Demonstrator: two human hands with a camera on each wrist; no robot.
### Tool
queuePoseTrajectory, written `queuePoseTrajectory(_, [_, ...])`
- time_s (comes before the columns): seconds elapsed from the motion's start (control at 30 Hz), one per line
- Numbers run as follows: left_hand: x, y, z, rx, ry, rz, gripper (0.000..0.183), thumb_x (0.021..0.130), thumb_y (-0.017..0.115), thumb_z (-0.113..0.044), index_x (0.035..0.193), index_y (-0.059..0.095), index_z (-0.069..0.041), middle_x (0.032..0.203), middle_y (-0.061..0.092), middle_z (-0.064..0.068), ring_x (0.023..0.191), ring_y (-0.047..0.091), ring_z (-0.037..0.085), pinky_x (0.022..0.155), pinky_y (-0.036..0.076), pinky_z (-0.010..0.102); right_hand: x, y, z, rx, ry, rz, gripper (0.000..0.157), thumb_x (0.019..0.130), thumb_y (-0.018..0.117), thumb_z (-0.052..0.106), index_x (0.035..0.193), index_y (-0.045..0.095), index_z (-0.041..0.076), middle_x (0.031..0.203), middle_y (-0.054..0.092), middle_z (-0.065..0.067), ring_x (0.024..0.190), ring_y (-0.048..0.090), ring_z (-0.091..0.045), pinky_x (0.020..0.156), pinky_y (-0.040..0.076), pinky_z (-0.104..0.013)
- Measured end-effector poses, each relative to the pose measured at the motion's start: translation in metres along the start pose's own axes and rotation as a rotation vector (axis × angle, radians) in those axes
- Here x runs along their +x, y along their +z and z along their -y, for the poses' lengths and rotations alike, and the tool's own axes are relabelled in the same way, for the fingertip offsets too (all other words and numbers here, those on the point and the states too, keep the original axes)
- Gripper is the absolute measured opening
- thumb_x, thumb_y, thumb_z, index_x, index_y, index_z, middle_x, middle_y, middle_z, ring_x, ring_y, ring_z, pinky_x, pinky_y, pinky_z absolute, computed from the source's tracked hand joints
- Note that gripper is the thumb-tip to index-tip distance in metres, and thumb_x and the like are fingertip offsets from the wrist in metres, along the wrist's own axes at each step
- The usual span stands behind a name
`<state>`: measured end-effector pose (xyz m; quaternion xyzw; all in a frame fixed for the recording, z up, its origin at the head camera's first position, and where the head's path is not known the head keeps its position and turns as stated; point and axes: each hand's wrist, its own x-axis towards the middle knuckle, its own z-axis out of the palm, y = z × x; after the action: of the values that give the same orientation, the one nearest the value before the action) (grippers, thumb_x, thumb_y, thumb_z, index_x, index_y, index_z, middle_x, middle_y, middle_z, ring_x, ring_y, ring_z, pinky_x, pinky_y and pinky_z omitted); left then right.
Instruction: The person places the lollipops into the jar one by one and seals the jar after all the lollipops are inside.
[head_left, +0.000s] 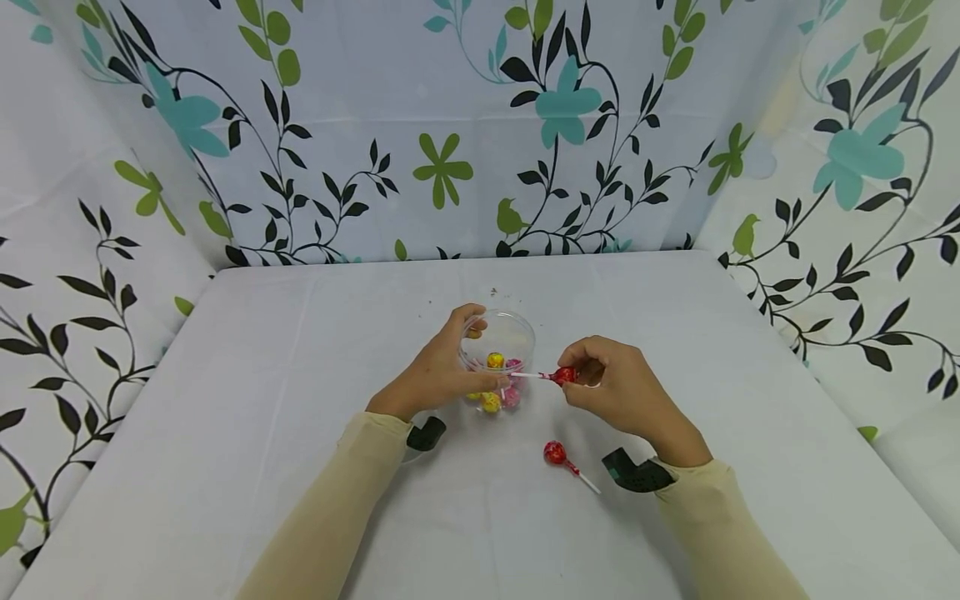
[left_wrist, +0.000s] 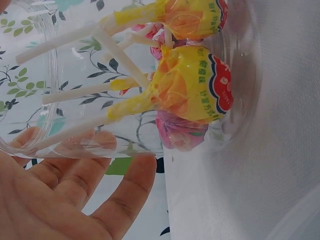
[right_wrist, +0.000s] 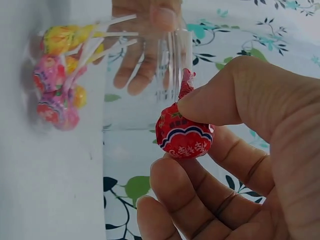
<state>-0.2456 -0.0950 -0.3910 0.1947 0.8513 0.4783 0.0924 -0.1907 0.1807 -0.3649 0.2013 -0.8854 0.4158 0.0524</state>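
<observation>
My left hand point(head_left: 442, 367) grips a clear round jar point(head_left: 517, 333) on the table, its thumb and fingers around the wall. Yellow-wrapped lollipops point(left_wrist: 187, 85) and pink-wrapped lollipops point(right_wrist: 55, 112) lie inside, heads at the bottom and white sticks toward the mouth. Between thumb and fingers, my right hand point(head_left: 618, 383) pinches a red-wrapped lollipop point(right_wrist: 185, 132) by its head. Its stick points left at the jar's rim, close to the left thumb. A second red lollipop point(head_left: 555, 453) lies on the table below the right hand.
The white-covered table point(head_left: 300, 500) is bordered by a printed curtain point(head_left: 337, 125) at the back and sides. A clear round piece point(head_left: 412, 454), perhaps a lid, shows partly beneath the left wrist. Small specks point(head_left: 494, 292) dot the cloth behind the jar.
</observation>
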Motion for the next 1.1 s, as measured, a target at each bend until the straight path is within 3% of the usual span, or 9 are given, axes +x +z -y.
queuePoseTrajectory(0.2, [0.000,0.000,0.000,-0.015,0.012,0.000,0.103,0.082,0.090,-0.038,0.159,0.024,-0.026,0.162,0.043,0.008,0.148,0.040,0.026,0.118,0.032,0.065,0.007,-0.001,0.010,-0.002,-0.043,-0.022,0.023,0.083,0.077,-0.001,0.103,0.072,0.008,0.095,0.072,-0.001,0.080,0.065,-0.016,0.072,0.058,-0.027])
queuePoseTrajectory(0.4, [0.000,0.000,0.002,-0.026,0.013,0.006,0.102,0.081,0.090,-0.044,0.158,0.024,-0.031,0.162,0.043,0.007,0.148,0.040,0.024,0.118,0.033,0.063,0.015,0.001,0.018,0.010,-0.076,-0.041,0.022,0.083,0.077,0.000,0.102,0.073,0.008,0.094,0.073,0.000,0.080,0.065,-0.015,0.072,0.058,-0.027])
queuePoseTrajectory(1.1, [0.000,-0.002,0.001,-0.009,0.005,0.006,0.103,0.081,0.090,-0.039,0.159,0.025,-0.027,0.159,0.044,0.003,0.144,0.044,0.030,0.117,0.037,0.060,0.039,0.010,0.037,0.008,-0.094,-0.075,0.024,0.084,0.079,0.002,0.107,0.073,0.005,0.101,0.073,-0.004,0.085,0.067,-0.018,0.077,0.059,-0.031])
